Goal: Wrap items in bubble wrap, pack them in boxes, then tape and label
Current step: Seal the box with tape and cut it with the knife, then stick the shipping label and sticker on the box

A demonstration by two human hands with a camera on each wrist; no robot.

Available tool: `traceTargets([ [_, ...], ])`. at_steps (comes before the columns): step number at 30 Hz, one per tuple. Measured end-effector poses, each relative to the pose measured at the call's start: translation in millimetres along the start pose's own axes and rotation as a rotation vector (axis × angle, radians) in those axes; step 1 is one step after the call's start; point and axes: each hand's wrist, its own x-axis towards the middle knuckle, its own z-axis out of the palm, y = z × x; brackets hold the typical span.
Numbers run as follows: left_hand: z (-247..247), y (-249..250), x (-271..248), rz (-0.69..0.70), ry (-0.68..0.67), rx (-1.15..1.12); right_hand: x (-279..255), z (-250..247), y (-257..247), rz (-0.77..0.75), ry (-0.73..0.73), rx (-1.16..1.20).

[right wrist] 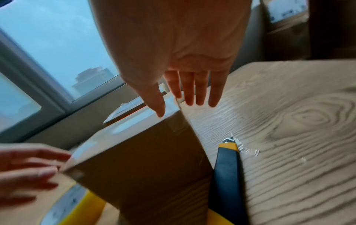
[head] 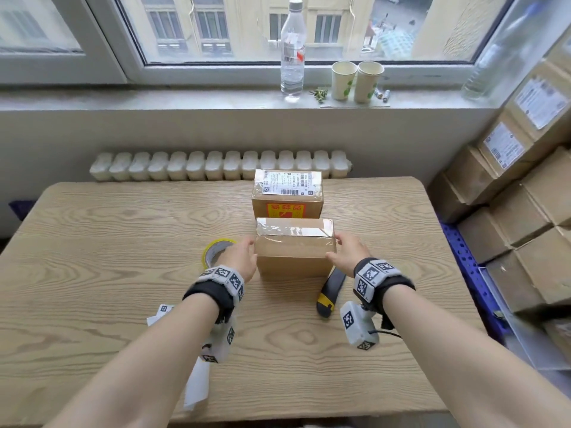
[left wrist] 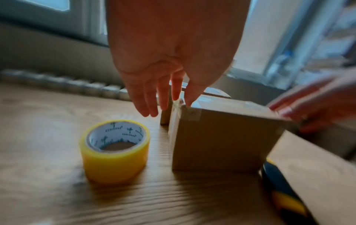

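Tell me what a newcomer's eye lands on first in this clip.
Two open hands, left hand and right hand, flank a taped cardboard box mid-table. A yellow tape roll stands left of it and a yellow-black utility knife lies at its right, with a labelled box just behind.

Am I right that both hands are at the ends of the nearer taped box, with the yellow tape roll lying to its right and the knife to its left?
Not quite: the sides are swapped. In the head view the yellow tape roll lies left of the nearer taped box, by the left hand, and the knife lies right, by the right hand.
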Motion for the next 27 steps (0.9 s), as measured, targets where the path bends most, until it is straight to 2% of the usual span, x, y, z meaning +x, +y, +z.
traceTargets([
  [3, -7, -3, -18, 0.131, 0.042, 0.328, -24, 4, -15, -0.078, 0.071, -0.251],
  [8, -14, -30, -42, 0.248, 0.086, 0.496, -63, 28, -51, -0.213, 0.111, -0.43],
  [11, -20, -53, -63, 0.267, 0.097, 0.5, -84, 52, -71, -0.233, 0.076, -0.486],
  [14, -26, -86, -83, 0.229, 0.11, 0.43, -101, 81, -86, -0.246, 0.026, -0.488],
  [22, -13, -174, -121, 0.147, 0.023, 0.429, -130, 164, -105, -0.272, -0.106, -0.504],
  [24, -2, -188, -132, 0.163, 0.021, 0.435, -133, 183, -105, -0.278, -0.152, -0.503],
  [27, 17, -203, -146, 0.266, -0.015, 0.366, -139, 208, -104, -0.297, -0.211, -0.509],
])
